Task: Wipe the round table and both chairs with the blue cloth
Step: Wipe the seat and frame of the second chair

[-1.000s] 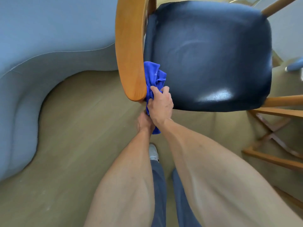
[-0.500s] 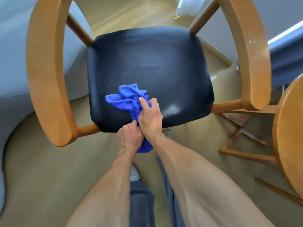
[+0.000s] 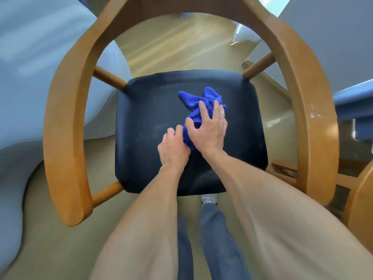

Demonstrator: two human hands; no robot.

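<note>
A wooden chair with a curved back and arm rail (image 3: 64,138) and a black padded seat (image 3: 151,118) stands right below me. The blue cloth (image 3: 203,98) lies bunched on the right middle of the seat. My right hand (image 3: 210,128) lies on top of it with spread fingers, pressing it onto the seat. My left hand (image 3: 173,148) sits just left of it, fingers curled round the cloth's near end. A curved wooden edge, the round table (image 3: 363,203), shows at the right border.
A pale blue-grey sofa (image 3: 30,77) fills the left side, close to the chair's left arm. Wooden struts (image 3: 282,168) stand low on the right beside the chair. A white object (image 3: 244,35) lies on the floor beyond the chair. My legs and a shoe (image 3: 209,199) are under the seat's front edge.
The cloth has travelled from the chair's left arm onto the seat, then from the front left to the right middle. Both hands went with it, and my right hand has spread out.
</note>
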